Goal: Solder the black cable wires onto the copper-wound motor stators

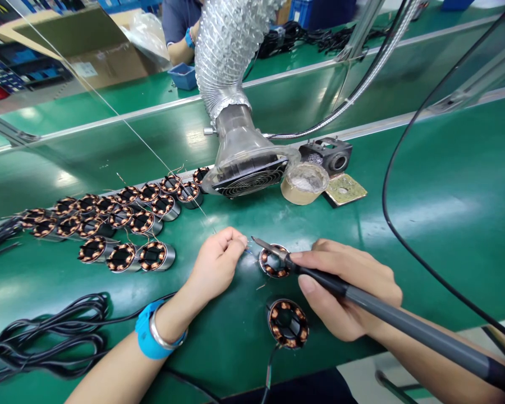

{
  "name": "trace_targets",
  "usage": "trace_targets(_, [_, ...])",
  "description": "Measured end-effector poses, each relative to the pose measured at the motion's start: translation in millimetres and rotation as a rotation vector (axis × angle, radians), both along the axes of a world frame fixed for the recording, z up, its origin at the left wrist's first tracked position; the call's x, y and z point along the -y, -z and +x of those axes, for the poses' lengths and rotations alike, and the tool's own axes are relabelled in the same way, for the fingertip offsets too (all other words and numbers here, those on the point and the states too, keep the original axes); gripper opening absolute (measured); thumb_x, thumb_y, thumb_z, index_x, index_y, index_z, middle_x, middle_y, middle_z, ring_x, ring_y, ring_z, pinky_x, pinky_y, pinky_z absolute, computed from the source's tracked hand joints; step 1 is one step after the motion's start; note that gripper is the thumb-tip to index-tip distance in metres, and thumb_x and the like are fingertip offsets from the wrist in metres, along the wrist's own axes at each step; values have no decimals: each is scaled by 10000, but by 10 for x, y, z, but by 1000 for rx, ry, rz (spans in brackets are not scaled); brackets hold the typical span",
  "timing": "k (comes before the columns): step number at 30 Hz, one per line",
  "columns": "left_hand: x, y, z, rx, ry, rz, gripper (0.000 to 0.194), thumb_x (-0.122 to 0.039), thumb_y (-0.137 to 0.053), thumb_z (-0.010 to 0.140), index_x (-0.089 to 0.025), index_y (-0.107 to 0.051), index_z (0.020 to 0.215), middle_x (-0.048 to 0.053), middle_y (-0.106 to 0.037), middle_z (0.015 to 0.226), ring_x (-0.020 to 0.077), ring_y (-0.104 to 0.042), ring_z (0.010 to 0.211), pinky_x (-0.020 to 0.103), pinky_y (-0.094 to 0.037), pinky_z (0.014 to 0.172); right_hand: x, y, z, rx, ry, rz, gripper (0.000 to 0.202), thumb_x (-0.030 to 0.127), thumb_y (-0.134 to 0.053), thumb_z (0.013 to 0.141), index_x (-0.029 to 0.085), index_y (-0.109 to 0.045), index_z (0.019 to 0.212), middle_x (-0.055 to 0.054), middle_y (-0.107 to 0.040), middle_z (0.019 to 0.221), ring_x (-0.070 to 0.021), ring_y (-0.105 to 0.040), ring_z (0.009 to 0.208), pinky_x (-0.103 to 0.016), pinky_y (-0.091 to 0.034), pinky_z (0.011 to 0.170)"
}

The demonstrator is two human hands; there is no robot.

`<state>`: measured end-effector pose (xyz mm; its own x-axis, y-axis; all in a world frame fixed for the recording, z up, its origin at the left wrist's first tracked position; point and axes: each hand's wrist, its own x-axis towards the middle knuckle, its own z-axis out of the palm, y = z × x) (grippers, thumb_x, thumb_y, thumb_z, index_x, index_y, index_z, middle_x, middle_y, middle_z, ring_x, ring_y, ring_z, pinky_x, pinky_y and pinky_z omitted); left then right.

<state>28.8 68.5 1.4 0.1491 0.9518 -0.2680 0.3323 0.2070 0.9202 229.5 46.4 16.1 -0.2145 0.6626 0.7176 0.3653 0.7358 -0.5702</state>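
My right hand (353, 289) grips a soldering iron (362, 297) like a pen, its tip pointing left near my left fingertips. Closed in a pinch, my left hand (216, 264) holds solder wire (145, 145), a thin strand running down from the upper left. Fine wire ends, one blue, stick out past its fingertips; the rest is hidden in the fingers. Just under the iron's tip stands a motor stator (274, 271) with copper windings, partly covered by the iron. Closer to me sits a second stator (288, 324) with a dark cable leaving its bottom edge.
Several stators (157, 256) stand in rows at left, above a coiled black cable (54, 336). A fume extractor hood (252, 160) hangs ahead. Beside it are a round tub (305, 184), a sponge tray (345, 189) and an iron holder (330, 154). A co-worker's arm (180, 51) shows behind.
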Motion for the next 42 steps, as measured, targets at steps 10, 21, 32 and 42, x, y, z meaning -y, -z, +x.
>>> trace_targets(10, [-16, -8, 0, -19, 4, 14, 252, -363, -481, 873, -192, -463, 688, -72, -344, 581, 99, -293, 542, 227, -251, 510, -27, 6, -6, -42, -55, 11, 340, 65, -562, 763, 199, -657, 1060, -22, -646, 664, -145, -549, 485, -293, -461, 448])
trace_targets(21, [-16, -15, 13, -21, 17, 20, 238, -344, -470, 870, -184, -481, 694, -69, -373, 578, 99, -330, 548, 227, -266, 524, -9, 66, -13, -30, -70, -31, 274, 66, -562, 774, 164, -661, 1010, -22, -616, 656, -130, -527, 508, -287, -443, 467])
trace_targets(32, [2, 8, -4, -11, 9, 1, 246, -364, -473, 882, -189, -472, 710, -78, -338, 570, 96, -292, 534, 229, -244, 502, -11, 56, -16, -74, -71, -18, 266, 50, -564, 761, 139, -667, 990, -38, -642, 686, -127, -532, 523, -290, -446, 478])
trace_targets(42, [-15, 11, -2, 7, 9, -5, 233, -353, -473, 881, -186, -482, 720, -78, -351, 577, 94, -296, 538, 225, -252, 507, -6, 76, 1, -73, -65, -30, 249, 53, -569, 760, 132, -670, 973, -44, -639, 675, -128, -537, 519, -290, -435, 466])
